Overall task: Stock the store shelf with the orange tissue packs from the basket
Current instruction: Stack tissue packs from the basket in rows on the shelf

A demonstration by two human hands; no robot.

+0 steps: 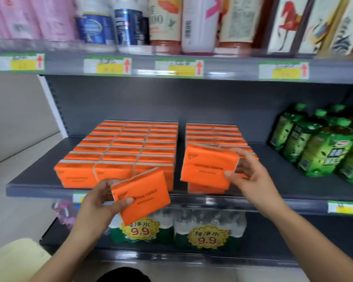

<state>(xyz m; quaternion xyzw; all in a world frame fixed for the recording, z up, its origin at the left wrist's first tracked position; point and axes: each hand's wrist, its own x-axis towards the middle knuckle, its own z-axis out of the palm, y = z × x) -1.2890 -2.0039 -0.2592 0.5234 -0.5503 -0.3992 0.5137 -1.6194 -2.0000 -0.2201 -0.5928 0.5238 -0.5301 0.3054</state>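
Two blocks of orange tissue packs stand on the grey middle shelf (41, 185): a wide left block (126, 147) and a narrower right block (214, 133). My left hand (100, 202) grips one orange pack (143, 198) in front of the shelf edge, tilted, below the left block. My right hand (251, 171) holds a second orange pack (208, 165) by its right end, at the front of the right block and slightly tilted. The basket is not in view.
Green drink bottles (322, 145) stand on the same shelf to the right. Bottles and cartons (165, 21) fill the shelf above. Water bottle packs with 9.9 price tags (208, 228) sit on the shelf below. A pale yellow object (14, 259) lies at lower left.
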